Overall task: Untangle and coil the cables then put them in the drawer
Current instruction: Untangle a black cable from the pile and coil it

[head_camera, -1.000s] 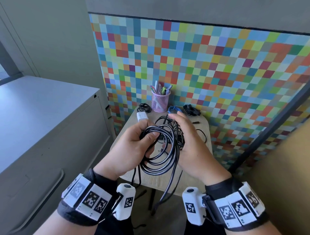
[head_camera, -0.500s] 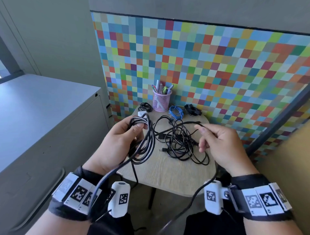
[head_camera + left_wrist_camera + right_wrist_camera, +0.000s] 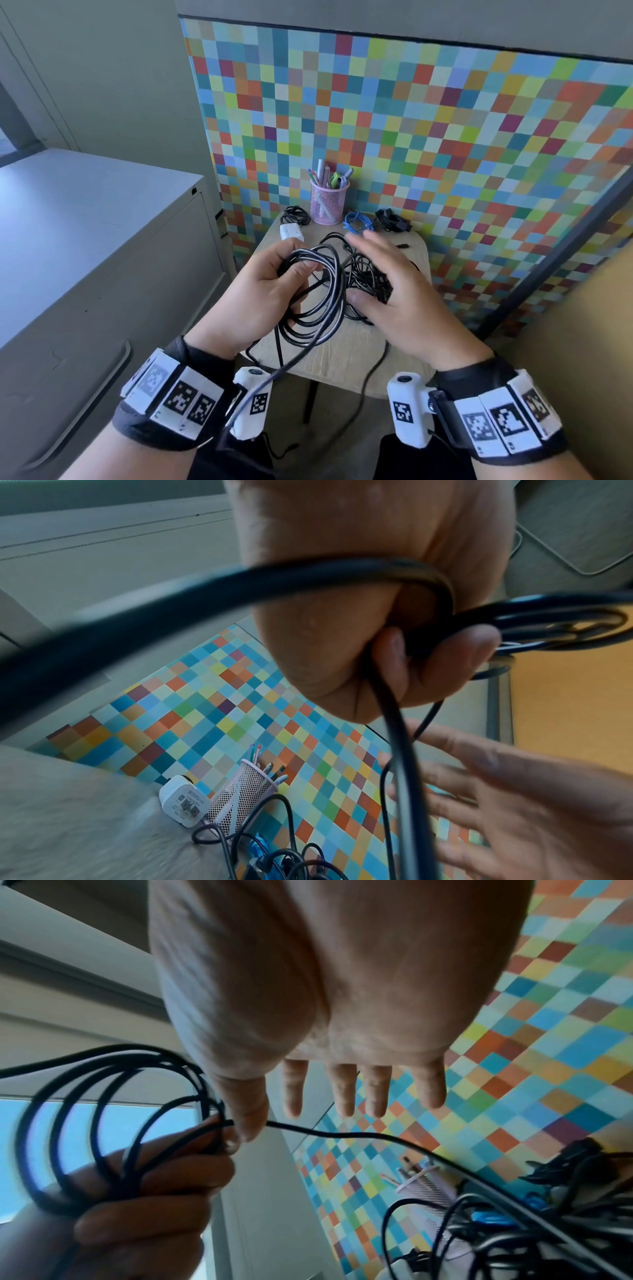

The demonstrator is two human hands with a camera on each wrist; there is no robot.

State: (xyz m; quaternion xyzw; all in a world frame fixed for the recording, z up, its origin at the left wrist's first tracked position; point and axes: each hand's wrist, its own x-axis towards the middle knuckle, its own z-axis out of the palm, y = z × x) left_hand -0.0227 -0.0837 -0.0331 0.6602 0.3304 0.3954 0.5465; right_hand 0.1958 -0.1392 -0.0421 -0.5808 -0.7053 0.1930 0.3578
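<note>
- Left hand point(image 3: 263, 294) gripping coiled black cable point(image 3: 322, 298) above small round wooden table point(image 3: 342, 356).
- Right hand point(image 3: 397, 294) spread flat, fingers point(image 3: 346, 1088) straight, over tangled black cable pile point(image 3: 366, 277).

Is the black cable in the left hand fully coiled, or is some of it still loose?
Partly coiled. The left hand grips several loops of the black cable, but a loose length trails off the table edge.
</note>
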